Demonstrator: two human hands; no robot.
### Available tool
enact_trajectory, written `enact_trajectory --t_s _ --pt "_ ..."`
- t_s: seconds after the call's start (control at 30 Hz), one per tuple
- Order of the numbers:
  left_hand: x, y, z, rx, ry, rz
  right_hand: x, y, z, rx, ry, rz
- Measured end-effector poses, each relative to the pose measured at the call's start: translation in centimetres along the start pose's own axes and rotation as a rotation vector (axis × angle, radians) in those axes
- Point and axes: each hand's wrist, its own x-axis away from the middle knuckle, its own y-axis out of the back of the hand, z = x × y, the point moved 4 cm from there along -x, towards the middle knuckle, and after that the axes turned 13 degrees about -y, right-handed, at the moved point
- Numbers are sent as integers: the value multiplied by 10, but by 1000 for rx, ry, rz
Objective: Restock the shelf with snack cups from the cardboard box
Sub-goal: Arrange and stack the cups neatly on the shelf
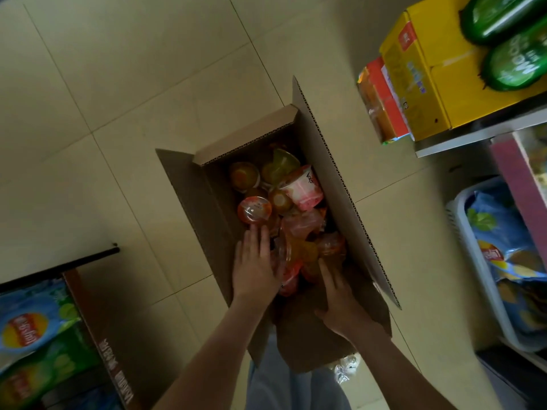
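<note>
Hands are both down in the cardboard box (340, 184): left hand (254, 261) spread flat over cups (284, 255), right hand (340, 303) fingers loosely apart beside them, probably gathering several at once.

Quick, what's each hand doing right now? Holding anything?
Left hand: open, fingers spread flat over the snack cups in the cardboard box, gripping nothing.
Right hand: open, reaching in by the cups, holding nothing.
</note>
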Motion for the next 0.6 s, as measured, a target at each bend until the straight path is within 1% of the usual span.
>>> enact_trajectory --t_s 0.07,0.17,0.23,0.3,0.37,0.43,0.47,0.53,0.6 --pt "-3 -17 -10 81 -57 40 -1 -1 -3 -37 31 -19" --pt "0 -32 -12 207 -25 38 -5 2 0 -152 51 -80" --pt "-1 -33 -13 310 -1 -7 -11 11 10 -218 56 -189" --pt "-6 -24 -17 459 7 -87 -20 23 27 -240 63 -291" --pt "-17 -12 -20 528 -9 -162 -30 38 50 -240 96 -366" --pt "-29 -1 -18 462 -21 -198 -46 51 73 -168 114 -421" --pt "-36 4 -18 408 -17 -199 -57 57 83 -86 119 -453" --pt "-53 14 -18 325 -13 -176 -80 68 103 151 166 -531" --pt "-75 24 -20 250 -52 -145 -102 78 123 388 249 -589"
